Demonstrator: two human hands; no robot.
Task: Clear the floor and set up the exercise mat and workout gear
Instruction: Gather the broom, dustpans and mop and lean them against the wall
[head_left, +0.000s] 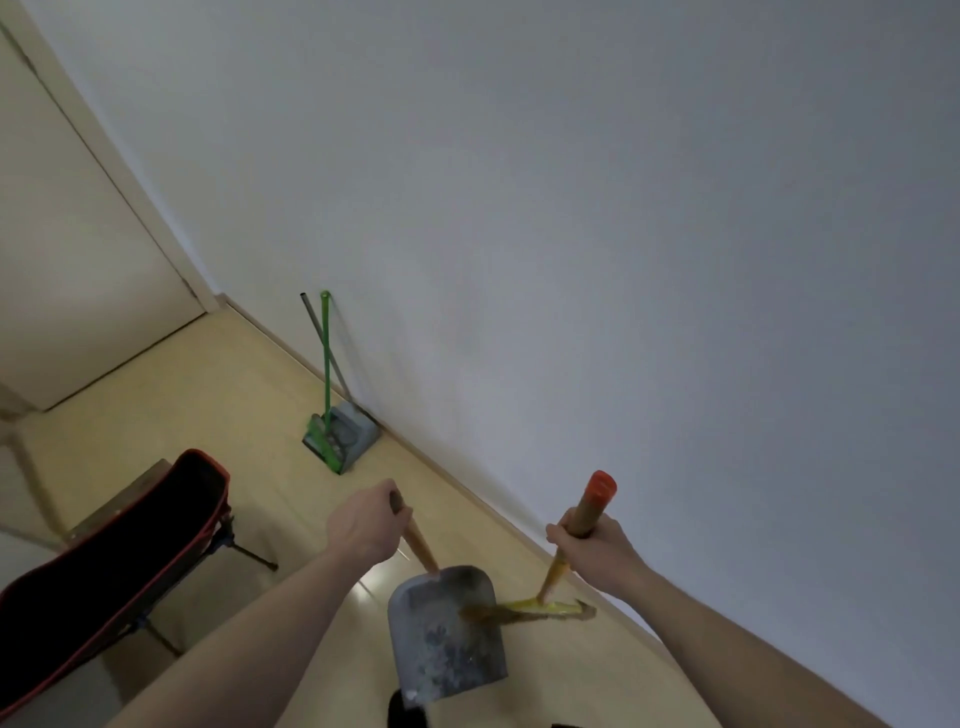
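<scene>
left hand (363, 530) fist round wooden handle of grey dustpan (447, 639), bottom centre | right hand (592, 551) gripping orange-capped broom (582, 525) (bristles at the pan's mouth), lower right | green broom and dustpan set (337, 431) against wall, centre | black folding chair (119, 561), lower left

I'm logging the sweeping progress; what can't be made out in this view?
- Dustpan contents: blurred grey smears in the head view.
- Broom head: motion-blurred, its bristles unclear.
- Folding chair: cut off by the left edge.
- Dark object below the dustpan: cut off by the bottom edge.
</scene>
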